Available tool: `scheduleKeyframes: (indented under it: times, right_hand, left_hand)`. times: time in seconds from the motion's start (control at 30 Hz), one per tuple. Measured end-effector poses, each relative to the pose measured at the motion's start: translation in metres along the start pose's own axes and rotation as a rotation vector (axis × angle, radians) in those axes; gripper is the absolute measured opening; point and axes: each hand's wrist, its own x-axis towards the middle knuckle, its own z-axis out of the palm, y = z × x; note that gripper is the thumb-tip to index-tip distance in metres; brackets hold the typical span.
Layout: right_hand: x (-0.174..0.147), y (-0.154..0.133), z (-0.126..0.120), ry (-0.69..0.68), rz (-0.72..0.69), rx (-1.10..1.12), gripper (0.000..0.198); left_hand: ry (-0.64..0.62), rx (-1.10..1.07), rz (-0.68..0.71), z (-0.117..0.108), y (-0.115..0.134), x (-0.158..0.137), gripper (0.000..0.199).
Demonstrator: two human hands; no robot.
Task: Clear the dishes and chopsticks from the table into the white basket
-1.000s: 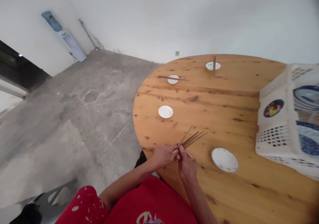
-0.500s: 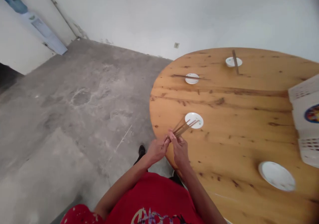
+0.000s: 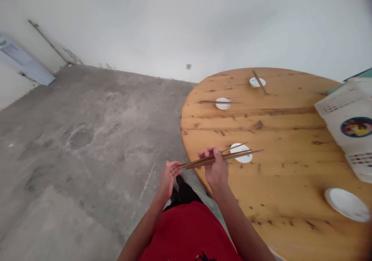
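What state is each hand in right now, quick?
Left hand: open, at one end of the chopsticks.
Right hand: closed, holding the bunch of chopsticks.

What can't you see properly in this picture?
In the head view:
Thin brown wooden chopsticks: overlapping and the right hand hide how many.
White plastic basket: cut off by the right edge.
Round white plate: blur hides any pattern.
White upright water dispenser: left edge cuts its upper part.

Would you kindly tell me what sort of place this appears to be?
Probably a simple dining room: a rounded wooden table holds white dishes, with chopsticks laid across two of them.
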Motion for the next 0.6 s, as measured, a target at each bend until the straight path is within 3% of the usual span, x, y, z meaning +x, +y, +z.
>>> scheduleKeyframes:
  times: [0.1, 0.23, 0.33, 0.47, 0.6]
  right_hand:
    - [-0.005, 0.02, 0.021, 0.025, 0.046, 0.013, 0.04]
    - [-0.01, 0.059, 0.043, -0.047, 0.21, 0.007, 0.039]
    - [0.006, 0.078, 0.06, -0.092, 0.271, 0.036, 0.036]
    - [0.051, 0.087, 0.092, -0.033, 0.248, 0.107, 0.036]
    - [0.093, 0.085, 0.128, 0.032, 0.163, 0.13, 0.041]
  left_hand:
    - [0.063, -0.178, 0.001, 0.0, 0.007, 0.012, 0.052]
    - [0.207, -0.147, -0.074, -0.006, 0.021, 0.043, 0.045]
    - [0.246, -0.107, -0.116, -0.016, 0.035, 0.079, 0.04]
    - [0.051, 0.076, -0.11, -0.018, 0.059, 0.128, 0.045]
    - [-0.155, 0.214, -0.192, -0.002, 0.087, 0.167, 0.046]
